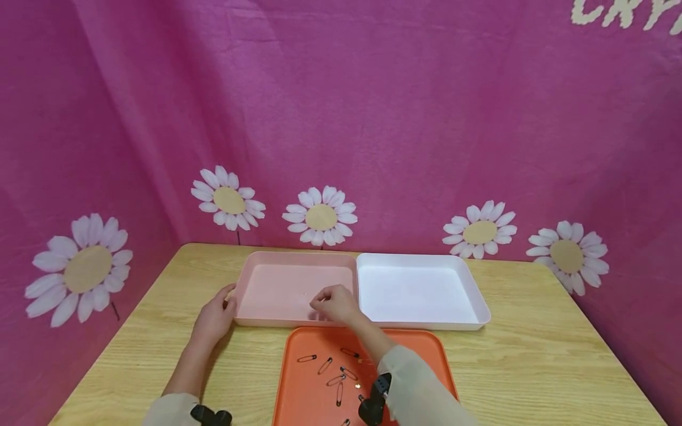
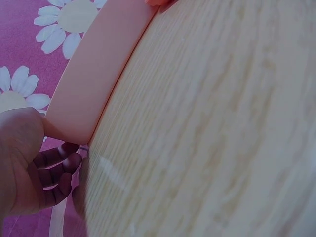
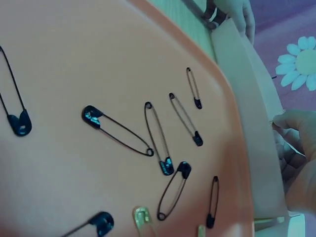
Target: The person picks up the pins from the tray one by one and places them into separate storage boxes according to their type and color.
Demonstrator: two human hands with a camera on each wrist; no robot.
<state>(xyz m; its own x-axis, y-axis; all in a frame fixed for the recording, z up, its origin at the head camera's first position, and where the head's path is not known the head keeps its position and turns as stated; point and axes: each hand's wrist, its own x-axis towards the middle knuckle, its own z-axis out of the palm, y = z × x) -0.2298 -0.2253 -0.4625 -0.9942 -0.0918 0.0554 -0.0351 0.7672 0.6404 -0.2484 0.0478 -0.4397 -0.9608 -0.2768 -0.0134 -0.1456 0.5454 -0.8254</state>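
In the head view my left hand [image 1: 213, 316] holds the left side of a shallow pink tray [image 1: 295, 257]. The left wrist view has that hand [image 2: 24, 158] at the end of the tray wall [image 2: 98, 69], its lower fingers loosely curled. Over the pink tray's front right part, my right hand [image 1: 335, 303] pinches a tiny gold safety pin [image 3: 272, 122], mostly hidden by the fingertips. Nearer me, an orange tray [image 1: 426, 340] bears several black safety pins [image 1: 325, 365] and a few gold ones [image 3: 141, 216]. My right forearm crosses above it.
Against the pink tray's right side stands a white tray [image 1: 474, 290]. All the trays rest on a light wooden table [image 1: 533, 355]. A magenta cloth [image 1: 373, 118] with printed daisies hangs behind and at both sides.
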